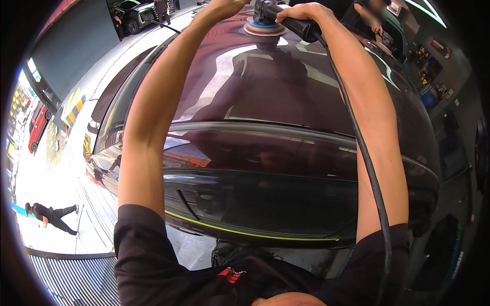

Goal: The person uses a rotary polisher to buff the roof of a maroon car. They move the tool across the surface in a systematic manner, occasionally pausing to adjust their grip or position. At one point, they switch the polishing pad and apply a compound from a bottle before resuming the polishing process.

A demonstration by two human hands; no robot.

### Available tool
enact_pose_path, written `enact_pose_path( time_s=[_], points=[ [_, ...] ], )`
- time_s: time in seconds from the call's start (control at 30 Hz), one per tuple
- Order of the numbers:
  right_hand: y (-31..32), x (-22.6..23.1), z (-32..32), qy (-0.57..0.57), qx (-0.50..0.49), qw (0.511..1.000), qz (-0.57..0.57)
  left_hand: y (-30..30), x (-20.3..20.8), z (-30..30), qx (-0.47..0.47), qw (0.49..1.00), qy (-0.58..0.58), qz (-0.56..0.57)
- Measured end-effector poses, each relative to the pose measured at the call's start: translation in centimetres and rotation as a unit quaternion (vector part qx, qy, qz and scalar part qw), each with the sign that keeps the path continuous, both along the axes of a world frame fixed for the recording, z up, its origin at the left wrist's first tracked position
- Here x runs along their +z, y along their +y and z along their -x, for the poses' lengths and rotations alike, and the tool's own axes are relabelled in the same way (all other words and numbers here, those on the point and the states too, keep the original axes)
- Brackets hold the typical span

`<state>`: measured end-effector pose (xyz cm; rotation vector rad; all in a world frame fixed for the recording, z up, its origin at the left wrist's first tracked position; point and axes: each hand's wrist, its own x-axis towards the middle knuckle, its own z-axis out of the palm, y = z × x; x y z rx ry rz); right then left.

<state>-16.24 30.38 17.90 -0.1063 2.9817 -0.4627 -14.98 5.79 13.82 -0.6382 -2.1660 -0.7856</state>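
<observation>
- Polisher (263,14), in the head view, sits at the upper edge, its pad on the car's roof; its casing is matte black, with a thick handle slanting down to the right.
- Its round pad (265,29) shows as a stacked disc, with blue and pale bands along the rim, lying flat against the paint.
- Your right hand (305,11) rests over the handle, fingers bent and closed around the black grip; the far fingertips are hidden.
- Your left hand (228,6) is near the tool's head, partly cut off by the upper edge; you cannot tell from here how far its fingers are open, or whether they have hold of anything.
- A smooth, rubbery black cord (357,135) leaves the handle's end and runs in a long curve over your right forearm towards the lower edge.
- Beneath your arms spreads the roof (265,86), dark maroon, curved and glossy, mirroring your outline and pale streaks of light.
- Nearer you, a slim trim strip (255,127) crosses the car, and beyond it comes dark, shiny side glass (275,201) edged by a thin yellow-green line (250,232).
- At left, a person in black (53,217) strides over bright ground, above a ridged, slatted surface (76,278).
- At upper right, another person in dark clothes (362,18) stands beside the car.
</observation>
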Motion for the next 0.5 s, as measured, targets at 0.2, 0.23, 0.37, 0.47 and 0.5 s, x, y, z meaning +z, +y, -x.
enact_pose_path(
  time_s=[0.2, 0.23, 0.37, 0.47, 0.5],
  points=[
    [5.5, 0.8, -2.3, -0.007, 0.033, 0.999, -0.01, 11.0, -0.1, 9.1, -0.109, 0.983, -0.146, -0.026],
    [6.8, 0.7, -2.9, 0.019, 0.031, 0.999, -0.02, 12.5, -0.6, 10.1, -0.176, 0.969, -0.17, -0.041],
    [11.3, 0.7, -4.3, 0.035, -0.042, 0.998, -0.024, 17.0, -1.9, 12.6, -0.135, 0.98, -0.138, -0.057],
    [13.9, 0.7, -4.3, 0.11, -0.011, 0.988, -0.105, 20.5, -2.4, 13.5, -0.191, 0.947, -0.23, -0.118],
    [15.0, 0.9, -4.5, 0.094, 0.051, 0.991, -0.082, 23.0, -2.9, 13.4, -0.217, 0.947, -0.174, -0.164]
  ],
)
